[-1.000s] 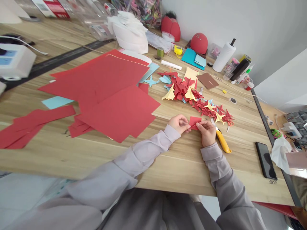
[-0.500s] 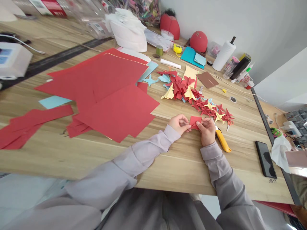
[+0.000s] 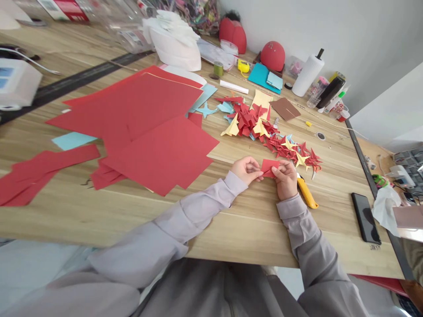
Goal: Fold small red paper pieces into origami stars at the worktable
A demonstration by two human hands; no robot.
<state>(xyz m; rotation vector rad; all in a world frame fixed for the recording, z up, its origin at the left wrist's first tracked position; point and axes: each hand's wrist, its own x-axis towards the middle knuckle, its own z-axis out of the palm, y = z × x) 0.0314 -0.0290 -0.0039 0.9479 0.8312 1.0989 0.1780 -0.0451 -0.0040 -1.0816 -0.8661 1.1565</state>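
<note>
- My left hand (image 3: 246, 171) and right hand (image 3: 284, 179) are together, both clamped on a small red paper square (image 3: 269, 167), thumbs and fingers pinching its opposite ends.
- The square is between my hands, at the near side of the wood-grain bench (image 3: 231, 229), held just above the surface. I can't tell if it touches.
- Its long axis runs roughly left to right, with a slight tilt. Left hand is on its left end, right hand on its right end and partly over it.
- Neither hand is clearly nearer; the square sits about evenly between them.
- A yellow snap-off utility knife (image 3: 306, 194) lies just right of my right hand, its blade end close by the wrist side of that hand.
- Far of the hands: a heap of folded red and yellow paper stars (image 3: 264, 127), its right end near my right hand.
- Left of my left hand: large overlapping red card sheets (image 3: 155, 149), with cut red strips (image 3: 42, 169) further left.
- Pale blue paper (image 3: 72, 141) pokes out at the left of the sheets.
- Far right of the hands: a black phone (image 3: 365, 218) lies on the bench beside crumpled white tissue (image 3: 385, 209).
- Grey sleeves cover both forearms, left sleeve (image 3: 205, 198) and right sleeve (image 3: 297, 224).
</note>
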